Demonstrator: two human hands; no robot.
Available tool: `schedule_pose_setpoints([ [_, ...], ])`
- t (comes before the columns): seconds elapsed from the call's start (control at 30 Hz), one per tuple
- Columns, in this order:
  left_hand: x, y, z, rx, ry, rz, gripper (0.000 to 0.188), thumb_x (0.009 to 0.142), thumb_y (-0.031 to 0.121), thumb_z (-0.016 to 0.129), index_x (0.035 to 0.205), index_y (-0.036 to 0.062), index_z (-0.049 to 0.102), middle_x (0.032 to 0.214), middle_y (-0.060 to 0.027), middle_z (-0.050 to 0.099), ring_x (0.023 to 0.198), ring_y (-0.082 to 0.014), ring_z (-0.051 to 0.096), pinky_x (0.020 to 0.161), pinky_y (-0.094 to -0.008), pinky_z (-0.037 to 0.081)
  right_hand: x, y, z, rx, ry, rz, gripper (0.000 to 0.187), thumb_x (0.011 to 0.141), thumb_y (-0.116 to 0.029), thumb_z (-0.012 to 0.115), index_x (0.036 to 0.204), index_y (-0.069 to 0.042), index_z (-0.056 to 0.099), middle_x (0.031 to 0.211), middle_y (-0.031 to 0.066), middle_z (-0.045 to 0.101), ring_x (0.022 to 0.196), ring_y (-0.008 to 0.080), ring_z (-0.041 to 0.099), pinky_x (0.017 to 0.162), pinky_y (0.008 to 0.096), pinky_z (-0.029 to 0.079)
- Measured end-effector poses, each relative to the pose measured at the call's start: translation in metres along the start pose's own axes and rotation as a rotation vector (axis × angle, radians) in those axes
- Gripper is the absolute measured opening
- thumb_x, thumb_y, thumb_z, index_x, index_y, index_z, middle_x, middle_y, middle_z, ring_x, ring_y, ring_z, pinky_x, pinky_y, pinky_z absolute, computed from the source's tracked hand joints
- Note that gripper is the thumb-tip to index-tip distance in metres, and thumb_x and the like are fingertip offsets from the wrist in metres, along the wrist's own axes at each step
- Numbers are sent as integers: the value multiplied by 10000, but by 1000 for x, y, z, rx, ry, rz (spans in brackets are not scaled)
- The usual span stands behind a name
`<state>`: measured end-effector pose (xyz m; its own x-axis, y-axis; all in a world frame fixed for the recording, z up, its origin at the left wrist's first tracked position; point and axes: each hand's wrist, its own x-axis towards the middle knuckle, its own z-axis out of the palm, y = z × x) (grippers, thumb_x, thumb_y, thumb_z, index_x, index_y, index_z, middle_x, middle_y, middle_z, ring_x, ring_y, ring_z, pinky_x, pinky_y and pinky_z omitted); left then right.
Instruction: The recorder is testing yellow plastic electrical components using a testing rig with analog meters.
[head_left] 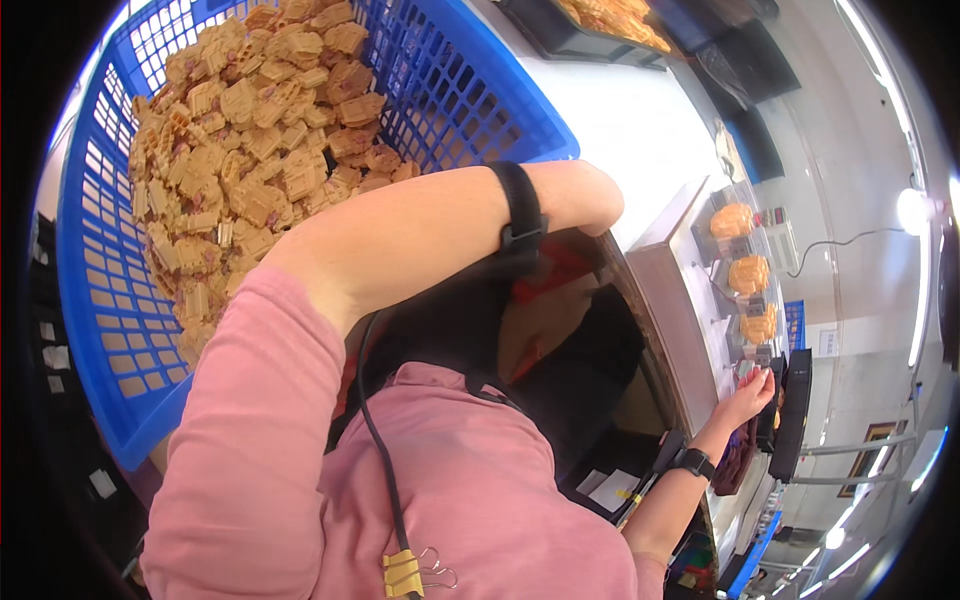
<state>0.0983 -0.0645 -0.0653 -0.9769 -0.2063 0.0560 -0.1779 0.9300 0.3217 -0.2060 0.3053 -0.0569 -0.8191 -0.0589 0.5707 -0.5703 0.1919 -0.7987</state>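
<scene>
My left arm reaches across the front of a large blue plastic basket [500,90], heaped with tan, waffle-like pieces [260,130]. My left hand [585,195] is bent down at the corner of the white table, beside the basket's rim; its fingers are hidden. Away to the right, my right hand [748,397] is at the near end of a row of clear containers [745,235]. Its fingers are drawn together around something too small to make out. Orange-tan piles [748,276] sit in several of those containers.
A white table [640,120] lies beyond the basket, with a black tray [560,40] of orange-tan pieces on it. A pale box-like edge [670,250] runs beside the containers. A black cable [375,430] hangs down my front, with a yellow binder clip [403,573] on it.
</scene>
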Motion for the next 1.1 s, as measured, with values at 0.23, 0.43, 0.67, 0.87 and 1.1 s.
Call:
schedule_pose_setpoints([
  [0.23, 1, 4, -10, 6, -46, -32, 230, 786, 44, 605, 964, 31, 751, 947, -168, 724, 911, -360, 693, 763, -440, 555, -4, -7, 2, -27, -11, -8, 322, 1038, -264, 543, 1270, -41, 537, 1123, 63, 615, 969, 123, 575, 861, 271, 483],
  [0.43, 12, 3, -8, 26, -128, -87, 214, 767, 41, 607, 921, 23, 754, 899, -179, 723, 874, -364, 698, 738, -448, 558, -7, -10, 2, -4, -2, 24, 335, 1036, -262, 552, 1283, -38, 533, 1132, 68, 613, 976, 128, 574, 872, 275, 479],
  [0.67, 3, 0, 18, 112, 152, 18, 176, 822, 76, 602, 953, 47, 717, 977, -162, 709, 935, -341, 698, 800, -440, 572, -14, -12, 7, 92, 42, 36, 333, 1034, -193, 554, 1312, -13, 510, 1186, 65, 580, 1055, 137, 598, 910, 270, 496],
  [0.87, -8, 15, 15, 217, 233, 96, 415, 831, 56, 649, 1236, 48, 557, 1215, -150, 592, 1137, -339, 584, 862, -418, 548, -29, -30, 8, 213, 22, 56, 282, 1033, -144, 548, 1282, -15, 517, 1121, 66, 595, 1012, 119, 584, 898, 263, 480],
  [1.1, 2, 36, 5, 364, 177, 58, 453, 863, 66, 653, 1304, 53, 552, 1330, -176, 565, 1182, -365, 578, 903, -425, 533, -31, -45, 8, 321, 60, 139, 264, 1006, -43, 539, 1260, -1, 481, 1044, 65, 571, 963, 124, 553, 899, 269, 453],
])
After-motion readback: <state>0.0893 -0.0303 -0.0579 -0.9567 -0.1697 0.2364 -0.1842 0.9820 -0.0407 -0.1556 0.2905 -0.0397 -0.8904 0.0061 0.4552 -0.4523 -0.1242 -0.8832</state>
